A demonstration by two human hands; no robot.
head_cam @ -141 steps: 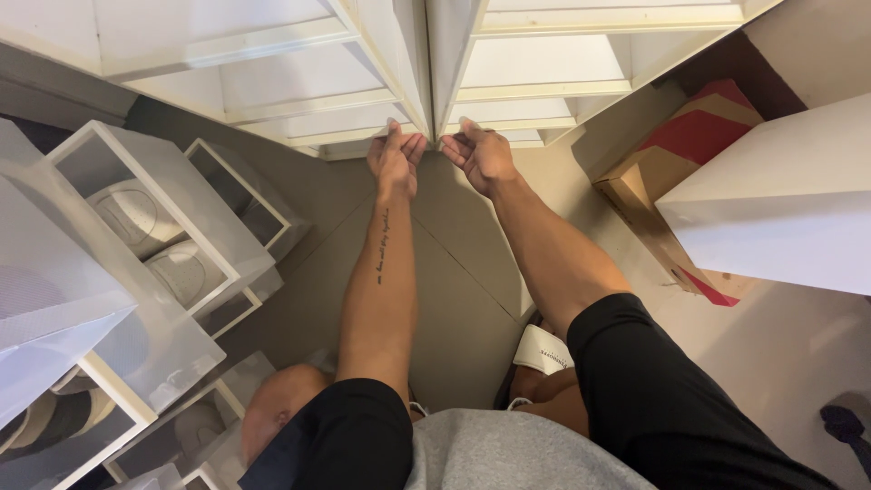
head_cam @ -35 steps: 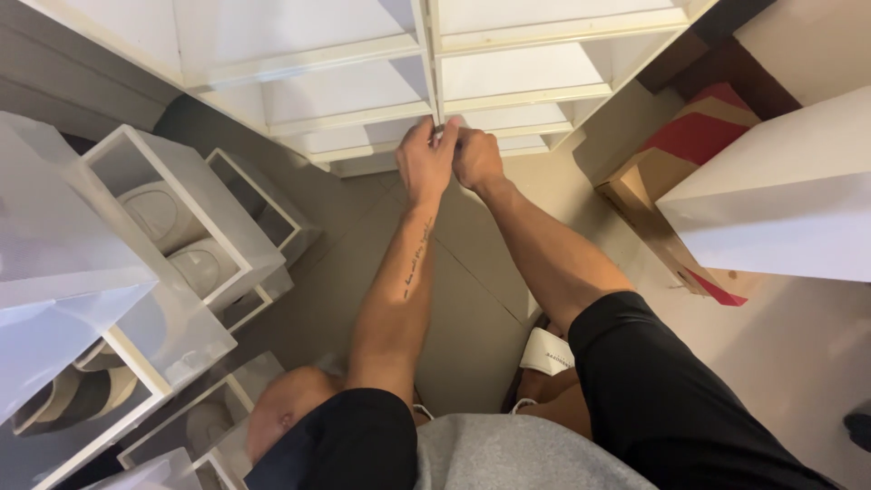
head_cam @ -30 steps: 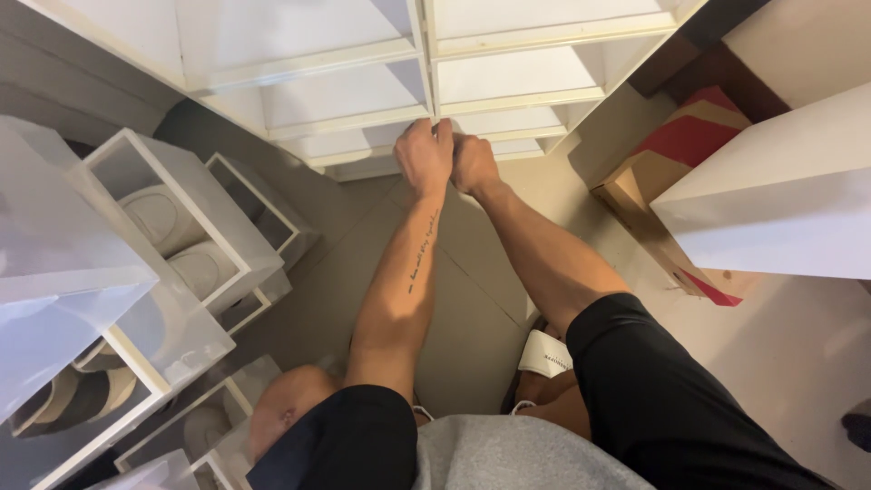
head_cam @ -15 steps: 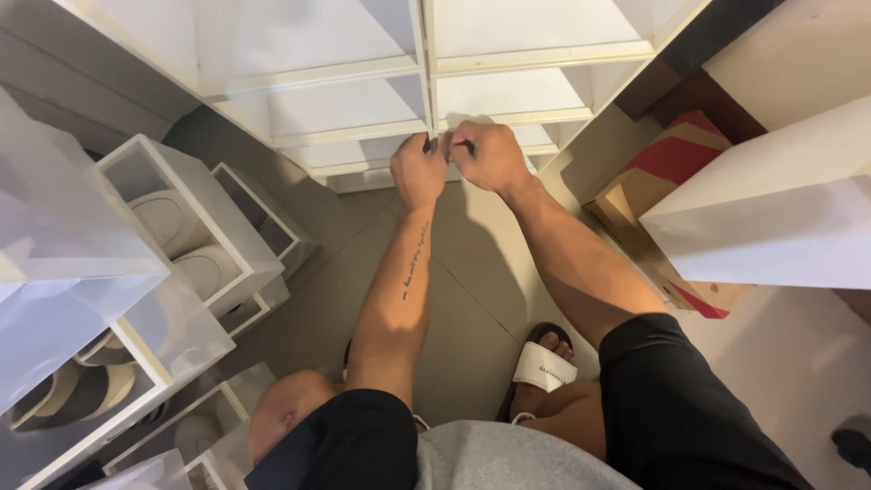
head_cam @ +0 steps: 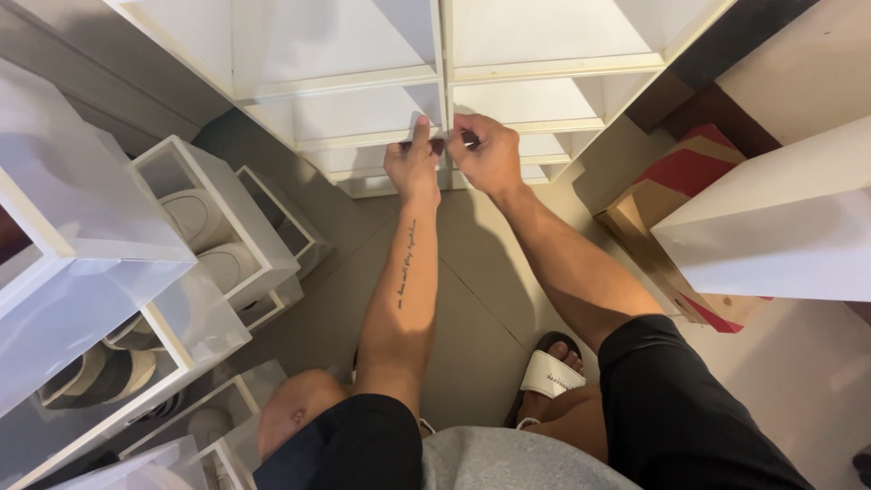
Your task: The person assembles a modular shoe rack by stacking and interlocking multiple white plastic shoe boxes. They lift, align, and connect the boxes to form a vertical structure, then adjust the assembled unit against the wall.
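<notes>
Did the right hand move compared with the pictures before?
Yes. The right hand went up along the white shelf divider and now pinches at a higher shelf edge.

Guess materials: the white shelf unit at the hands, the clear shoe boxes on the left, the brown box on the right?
White shelf unit: likely laminated board, matte white; thick flat panels, squared edges. Clear shoe boxes: apparently plastic, frosted translucent panels in white frames; shoes show through. Brown box: looks like cardboard, dull tan with red printed areas. Left hand and right hand are at the unit's central divider.

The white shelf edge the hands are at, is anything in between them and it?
No. Both hands, left and right, are already at the front edge of the white shelf, where the two units meet. Nothing visible lies between the fingers and it.
</notes>
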